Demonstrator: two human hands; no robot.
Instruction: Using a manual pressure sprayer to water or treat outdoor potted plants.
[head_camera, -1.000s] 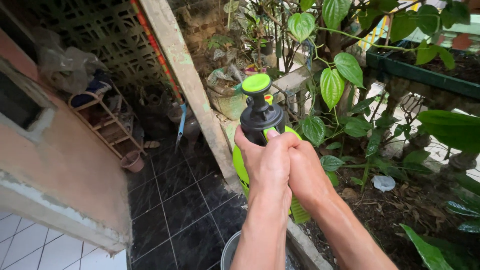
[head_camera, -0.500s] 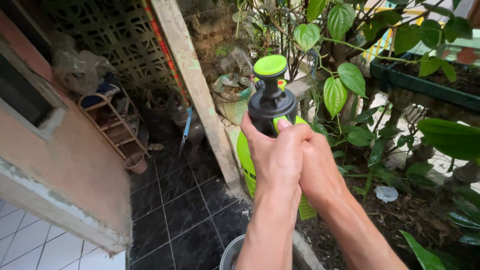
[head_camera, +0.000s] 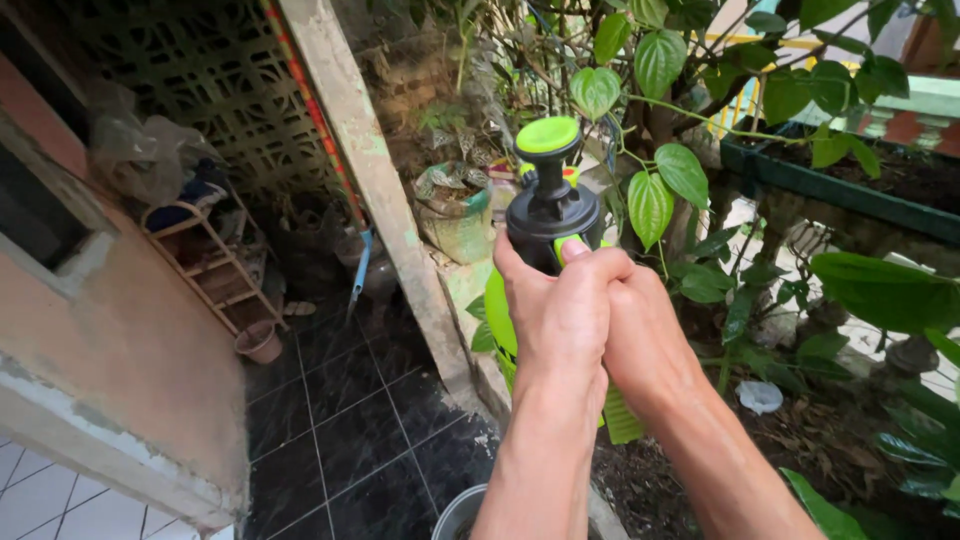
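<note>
Green-and-white woven sack (head_camera: 455, 215) standing open-topped on the ground just beyond the concrete post (head_camera: 370, 170), bulging and crumpled. Clear crumpled plastic bag (head_camera: 135, 150) slumped above the wooden rack (head_camera: 215, 260) at the pink wall.

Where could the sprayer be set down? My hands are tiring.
Both hands, left and right, grip the sprayer. Free: dark floor tiles between pink wall and post. Crowded: rack corner, and the plants.
</note>
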